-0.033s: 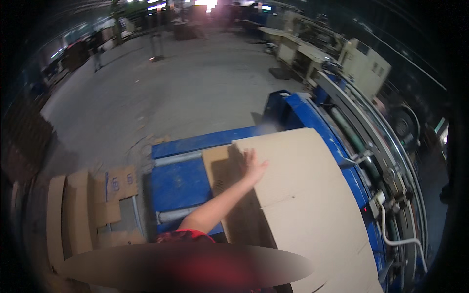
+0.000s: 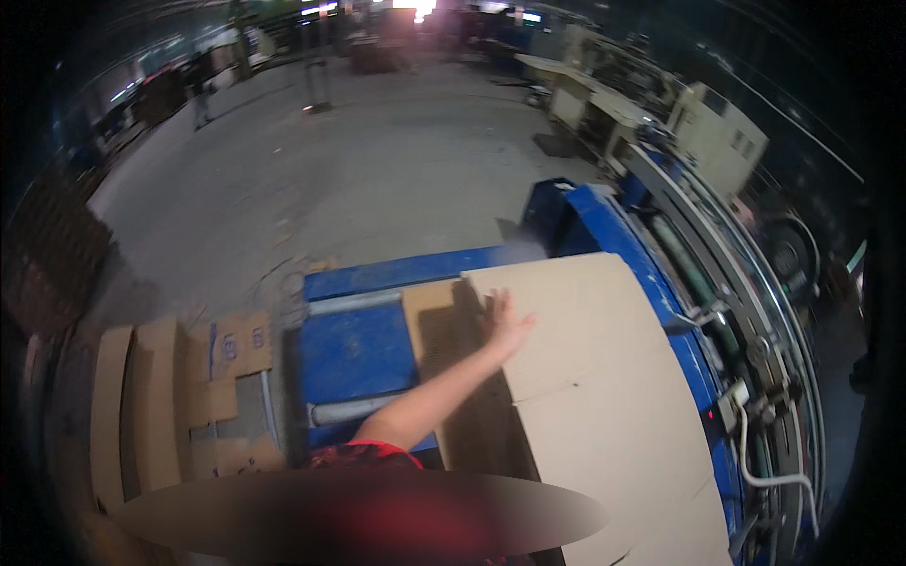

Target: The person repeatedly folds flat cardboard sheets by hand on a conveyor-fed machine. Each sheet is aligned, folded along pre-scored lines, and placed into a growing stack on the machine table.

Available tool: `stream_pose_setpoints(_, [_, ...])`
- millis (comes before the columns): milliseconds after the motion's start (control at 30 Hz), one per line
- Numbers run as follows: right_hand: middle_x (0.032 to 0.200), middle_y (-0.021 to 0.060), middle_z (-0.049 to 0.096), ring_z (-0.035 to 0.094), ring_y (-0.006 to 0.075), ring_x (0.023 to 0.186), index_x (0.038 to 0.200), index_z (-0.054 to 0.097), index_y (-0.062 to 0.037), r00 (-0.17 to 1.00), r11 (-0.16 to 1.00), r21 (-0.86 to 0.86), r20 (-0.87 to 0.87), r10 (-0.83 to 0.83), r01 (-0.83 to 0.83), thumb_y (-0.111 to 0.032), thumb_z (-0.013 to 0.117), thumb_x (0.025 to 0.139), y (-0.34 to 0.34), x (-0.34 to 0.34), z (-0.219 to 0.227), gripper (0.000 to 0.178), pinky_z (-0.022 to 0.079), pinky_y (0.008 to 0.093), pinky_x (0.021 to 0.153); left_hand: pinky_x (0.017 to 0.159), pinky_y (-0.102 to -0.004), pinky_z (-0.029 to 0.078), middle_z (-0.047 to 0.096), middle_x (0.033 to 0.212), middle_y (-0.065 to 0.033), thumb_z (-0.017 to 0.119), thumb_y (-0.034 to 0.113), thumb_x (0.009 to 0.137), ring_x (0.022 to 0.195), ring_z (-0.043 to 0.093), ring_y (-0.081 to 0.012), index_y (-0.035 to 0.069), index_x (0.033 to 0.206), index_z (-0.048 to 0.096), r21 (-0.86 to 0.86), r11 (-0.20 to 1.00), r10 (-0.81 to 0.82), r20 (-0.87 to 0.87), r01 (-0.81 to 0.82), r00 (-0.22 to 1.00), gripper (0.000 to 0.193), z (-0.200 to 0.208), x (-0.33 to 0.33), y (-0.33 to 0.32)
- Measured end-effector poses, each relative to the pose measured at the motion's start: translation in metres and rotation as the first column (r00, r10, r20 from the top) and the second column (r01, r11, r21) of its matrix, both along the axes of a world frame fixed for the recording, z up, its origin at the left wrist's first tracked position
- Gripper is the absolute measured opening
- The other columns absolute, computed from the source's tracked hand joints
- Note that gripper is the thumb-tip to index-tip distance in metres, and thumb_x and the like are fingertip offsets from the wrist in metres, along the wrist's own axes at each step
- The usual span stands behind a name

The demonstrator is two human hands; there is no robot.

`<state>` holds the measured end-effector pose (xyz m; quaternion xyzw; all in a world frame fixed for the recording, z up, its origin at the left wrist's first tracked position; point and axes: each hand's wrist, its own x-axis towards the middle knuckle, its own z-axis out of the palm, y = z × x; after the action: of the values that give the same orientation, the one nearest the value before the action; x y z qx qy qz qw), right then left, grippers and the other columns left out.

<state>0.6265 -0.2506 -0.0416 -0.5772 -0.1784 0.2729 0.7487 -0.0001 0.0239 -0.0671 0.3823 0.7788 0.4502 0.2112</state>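
- At about 8 o'clock from my view's centre I see flattened cardboard pieces (image 2: 156, 396) stacked on the floor, well apart from the hand.
- Just right of those, a blue machine bed (image 2: 354, 354) with grey rollers runs under the work; its blue frame (image 2: 604, 222) rises at about 1 o'clock.
- Only one hand (image 2: 505, 321) shows, its bare forearm coming up from the lower edge toward 1 o'clock. I cannot tell which hand it is. It lies spread flat, fingers wide, palm down, gripping nothing.
- The hand rests on the left edge of a large cardboard sheet (image 2: 604, 396), which lies flat on the blue bed. A darker cardboard layer (image 2: 444, 340) shows beside and beneath it on the left.
- The sheet's long axis runs from about 11 o'clock down to 5 o'clock, its far end at the blue frame.
- At 3 o'clock, just beside the sheet, a conveyor machine (image 2: 746, 311) with rollers and a white cable (image 2: 755, 462) crowds the right side.
- At 12 o'clock lies open concrete floor (image 2: 377, 179).
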Motion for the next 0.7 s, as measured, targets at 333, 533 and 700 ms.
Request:
stream_pose_setpoints(333, [0.130, 0.0163, 0.052, 0.052, 0.0328, 0.117, 0.128, 0.050, 0.0033, 0.987, 0.989, -0.035, 0.072, 0.146, -0.143, -0.017, 0.051, 0.091, 0.030, -0.013, 0.011, 0.042, 0.047, 0.0442, 0.094, 0.109, -0.0410, 0.028, 0.035, 0.143, -0.0193, 0.069, 0.017, 0.083, 0.130, 0.036, -0.0286, -0.001, 0.139, 0.032, 0.471, 0.738, 0.163, 0.571, -0.483, 0.805, 0.069, 0.028, -0.012, -0.009])
stream_pose_setpoints(533, [0.129, 0.0159, 0.053, 0.053, 0.0322, 0.116, 0.127, 0.052, 0.0035, 0.981, 0.988, -0.077, 0.130, 0.142, -0.132, -0.015, 0.050, 0.091, -0.018, -0.013, 0.032, 0.040, 0.048, 0.0435, 0.094, 0.087, -0.0336, 0.045, 0.061, 0.110, -0.0128, 0.070, 0.017, 0.083, 0.103, 0.056, -0.0188, -0.003, 0.115, 0.056, 0.506, 0.862, -0.452, 0.781, -0.013, 0.432, 0.040, 0.064, 0.015, -0.046])
stream_pose_setpoints(700, [0.129, 0.0156, 0.053, 0.053, 0.0317, 0.116, 0.126, 0.053, 0.0037, 0.956, 0.965, -0.086, 0.139, 0.258, -0.248, -0.013, 0.050, 0.091, -0.140, -0.048, 0.040, 0.038, 0.048, 0.0429, 0.093, 0.075, -0.0336, 0.050, 0.068, 0.091, -0.0112, 0.064, 0.027, 0.088, 0.085, 0.065, -0.0220, -0.002, 0.102, 0.065, 0.237, 0.732, -0.680, 0.198, 0.638, 0.706, 0.032, 0.065, 0.021, -0.105])
